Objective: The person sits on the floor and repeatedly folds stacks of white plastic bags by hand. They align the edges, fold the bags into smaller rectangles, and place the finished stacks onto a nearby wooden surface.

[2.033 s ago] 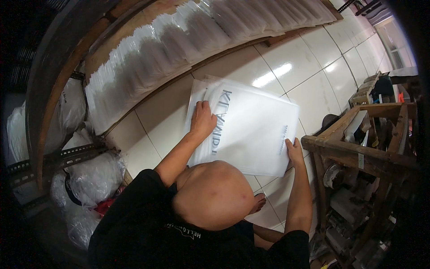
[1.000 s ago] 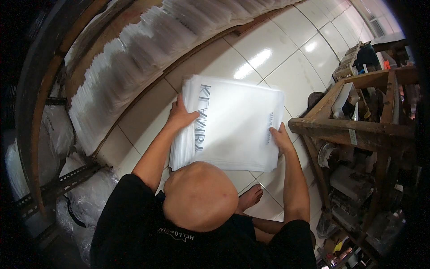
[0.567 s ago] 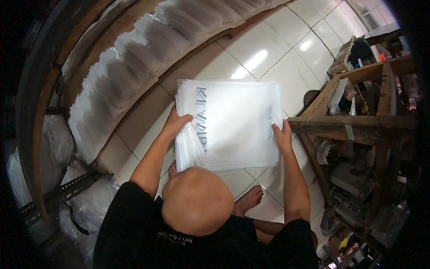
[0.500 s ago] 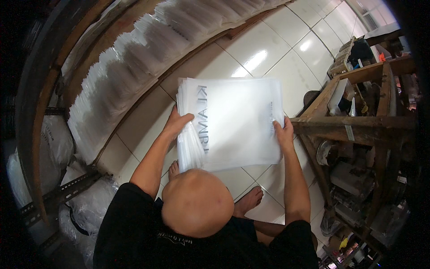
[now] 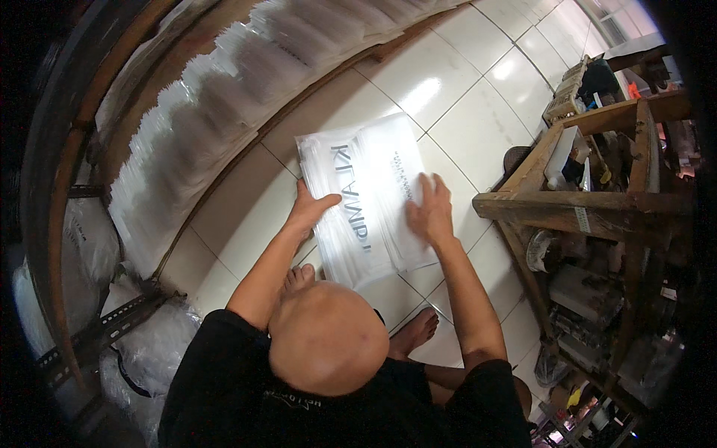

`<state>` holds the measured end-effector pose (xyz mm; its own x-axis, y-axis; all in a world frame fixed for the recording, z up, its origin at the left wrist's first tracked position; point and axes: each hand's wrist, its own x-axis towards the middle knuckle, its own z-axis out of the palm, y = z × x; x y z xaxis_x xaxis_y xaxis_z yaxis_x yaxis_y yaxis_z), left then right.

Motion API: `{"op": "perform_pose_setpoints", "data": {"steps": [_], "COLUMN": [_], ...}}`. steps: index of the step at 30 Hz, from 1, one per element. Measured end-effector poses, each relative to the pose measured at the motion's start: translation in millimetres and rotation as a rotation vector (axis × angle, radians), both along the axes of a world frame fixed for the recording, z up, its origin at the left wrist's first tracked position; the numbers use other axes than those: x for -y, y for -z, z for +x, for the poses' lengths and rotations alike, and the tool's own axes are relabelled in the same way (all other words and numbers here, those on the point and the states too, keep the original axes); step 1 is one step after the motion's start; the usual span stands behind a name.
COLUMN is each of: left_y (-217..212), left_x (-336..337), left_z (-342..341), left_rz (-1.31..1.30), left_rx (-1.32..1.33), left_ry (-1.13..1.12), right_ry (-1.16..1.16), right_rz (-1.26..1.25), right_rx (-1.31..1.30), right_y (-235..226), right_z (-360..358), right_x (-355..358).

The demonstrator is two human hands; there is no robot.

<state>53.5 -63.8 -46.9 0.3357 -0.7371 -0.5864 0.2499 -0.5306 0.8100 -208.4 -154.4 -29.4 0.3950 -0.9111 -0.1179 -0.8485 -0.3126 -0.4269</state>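
Note:
A stack of frosted clear plastic bags (image 5: 373, 172) with dark printing lies tilted before me, just above the tiled floor or resting on it; I cannot tell which. Its sheets are bunched into folds toward the left side. My left hand (image 5: 308, 213) is closed on the left edge, thumb across the top and the fingers hidden beneath. At the right edge, my right hand (image 5: 429, 210) lies against the plastic with its fingers stretched out, slightly blurred by motion.
A long row of stacked plastic bags (image 5: 216, 104) lines the far left on a wooden ledge. To the right stands a wooden frame (image 5: 567, 209) crowded with odds and ends. Filled plastic sacks (image 5: 153, 343) sit at lower left, beside a perforated metal bar (image 5: 104, 321). My bare feet (image 5: 417, 332) are on the tiles.
The right side of the bag stack has come inward to the left, narrowing and tilting it. My right hand has moved left and loosened; my left hand keeps its grip, shifted slightly right.

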Motion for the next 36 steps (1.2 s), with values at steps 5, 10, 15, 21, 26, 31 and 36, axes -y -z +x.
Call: {"op": "perform_pose_setpoints", "data": {"steps": [5, 10, 15, 21, 26, 31, 36], "left_y": [17, 17, 24, -9, -12, -101, -68], "left_x": [1, -6, -7, 12, 24, 22, 12], "left_z": [2, 2, 5, -19, -21, -28, -40], "left_rz": [0.009, -0.074, -0.07, 0.122, -0.055, -0.582, -0.799], "left_rx": [-0.197, -0.367, -0.321, 0.307, 0.48, 0.37, 0.566], "left_ry": [-0.065, -0.104, -0.121, 0.03, 0.033, -0.038, 0.083], "right_ry": [0.185, 0.055, -0.188, 0.129, 0.175, 0.179, -0.008], "right_rz": [0.369, 0.122, 0.347, 0.633, 0.613, 0.347, 0.346], "right_rx": [0.049, 0.202, 0.394, 0.465, 0.734, 0.959, 0.976], "right_y": [18, -18, -24, 32, 10, -89, -61], "right_z": [-22, 13, 51, 47, 48, 36, 11], "right_x": [33, 1, -39, -2, -9, -11, -11]}}
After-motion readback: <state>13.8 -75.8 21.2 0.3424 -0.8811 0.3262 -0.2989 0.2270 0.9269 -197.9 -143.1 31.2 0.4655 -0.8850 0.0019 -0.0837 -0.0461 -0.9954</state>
